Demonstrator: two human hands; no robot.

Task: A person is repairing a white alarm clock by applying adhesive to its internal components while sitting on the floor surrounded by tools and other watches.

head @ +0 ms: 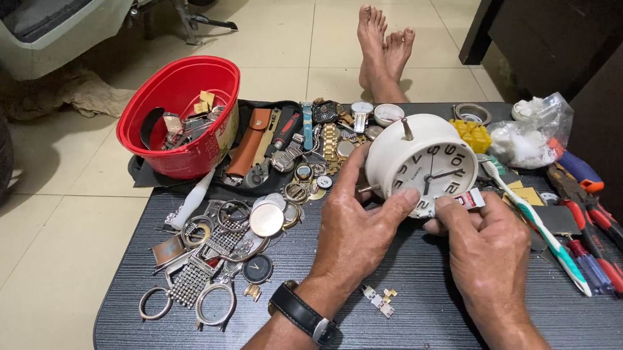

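Two hands worked one white alarm clock (422, 164) above the dark table (433, 305): the left hand (355, 232) gripped its rim, the right hand (490, 251) pinched a small tube (468, 200) against the dial's edge, a step seemingly of gluing, needing steady, sparing pressure next.

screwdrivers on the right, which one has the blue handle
The blue-handled screwdriver is the upper one, lying beside the clear plastic bag; the red-handled screwdrivers lie lower, nearer the table's front edge.
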